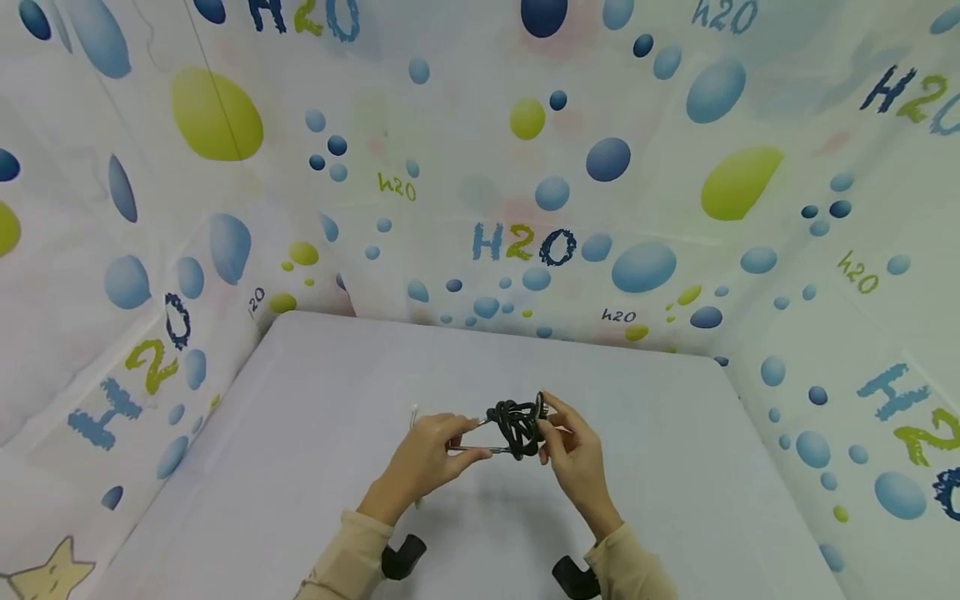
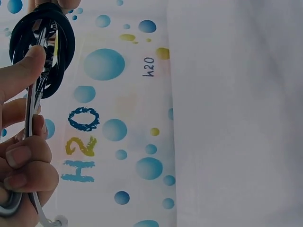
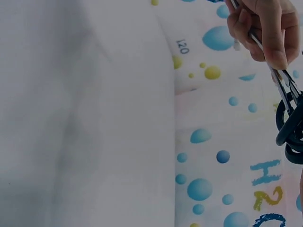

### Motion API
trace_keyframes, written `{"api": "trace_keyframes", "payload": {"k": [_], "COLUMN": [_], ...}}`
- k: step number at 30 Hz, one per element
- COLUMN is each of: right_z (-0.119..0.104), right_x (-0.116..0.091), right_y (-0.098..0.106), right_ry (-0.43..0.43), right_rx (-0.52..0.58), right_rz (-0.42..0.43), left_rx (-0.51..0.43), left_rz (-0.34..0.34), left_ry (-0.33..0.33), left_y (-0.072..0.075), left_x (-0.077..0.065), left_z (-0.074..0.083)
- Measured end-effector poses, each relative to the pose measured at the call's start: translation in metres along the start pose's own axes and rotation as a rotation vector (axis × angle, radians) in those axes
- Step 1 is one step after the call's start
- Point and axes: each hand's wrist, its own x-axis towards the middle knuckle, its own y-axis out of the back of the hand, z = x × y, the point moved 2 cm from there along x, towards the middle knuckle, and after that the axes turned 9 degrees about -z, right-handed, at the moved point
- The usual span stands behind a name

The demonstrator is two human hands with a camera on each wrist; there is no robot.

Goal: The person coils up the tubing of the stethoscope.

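While the left hand point(image 1: 429, 452) grips metal stethoscope ear tubes point(image 1: 498, 451), the right hand point(image 1: 579, 457) pinches their coiled black tubing point(image 1: 517, 427).

In the head view, we lose part of the metal tubes point(image 1: 501, 451) of the stethoscope point(image 1: 516, 414) behind the left hand point(image 1: 427, 452), while the right hand point(image 1: 577, 457) covers some of the round end piece point(image 1: 540, 405). We cannot trace each turn of the bunched black tubing point(image 1: 517, 429), and the pale ear tip point(image 1: 415, 407) is too small to make out. The bottom edge crops both sleeves point(image 1: 348, 554). The left wrist view's top edge cuts off the right hand; the right wrist view's right edge cuts the tubing.
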Motion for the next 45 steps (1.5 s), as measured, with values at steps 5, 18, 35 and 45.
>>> {"api": "trace_keyframes", "payload": {"k": [5, 18, 35, 45], "right_z": [0.009, 0.013, 0.005, 0.008], "right_x": [-0.003, 0.001, 0.008, 0.01], "right_y": [-0.002, -0.003, -0.001, 0.005], "right_ry": [-0.044, 0.191, 0.133, 0.137], "right_rx": [-0.024, -0.384, -0.352, -0.358], "right_rz": [0.171, 0.205, 0.228, 0.227], "left_rx": [0.026, 0.039, 0.05, 0.014], "left_rz": [0.042, 0.113, 0.158, 0.141], "left_ry": [-0.015, -0.046, -0.064, -0.034], "left_y": [0.0, -0.003, 0.001, 0.002], "left_x": [0.001, 0.005, 0.022, 0.022], "left_z": [0.002, -0.001, 0.011, 0.012]}}
